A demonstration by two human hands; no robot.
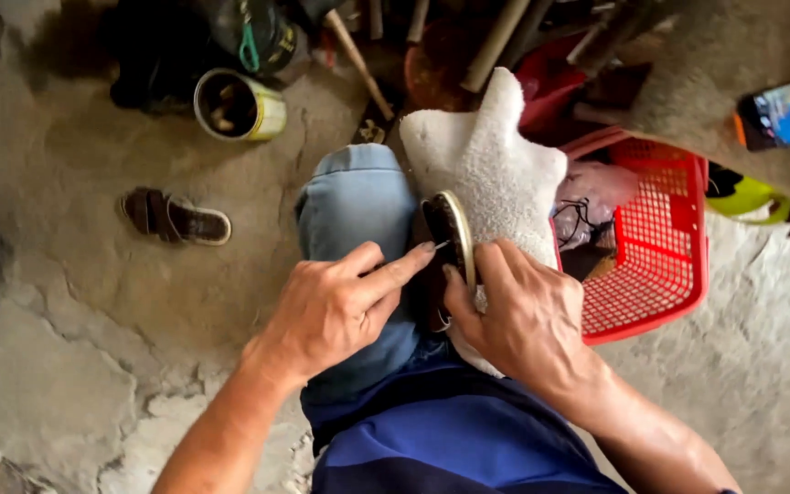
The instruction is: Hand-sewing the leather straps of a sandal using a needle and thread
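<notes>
— What's that on the lap?

— A dark shoe [445,240] turned on its side, pale sole edge showing as a curved rim. It rests on a white fluffy towel [496,169] over the knee, in the middle of the scene.

— And the hands?

— The right hand [523,316] wraps the shoe's near end, fingers closed round it. The left hand [336,306] pinches a thin tool [439,245], fingers shut tight, its tip touching the sole edge. I can't tell what tool it is.

— Anything else around?

— A red basket [656,247] just right of the knee, a sandal [176,218] on the cracked floor [75,302] to the left, a tin can [238,105] farther off.
</notes>
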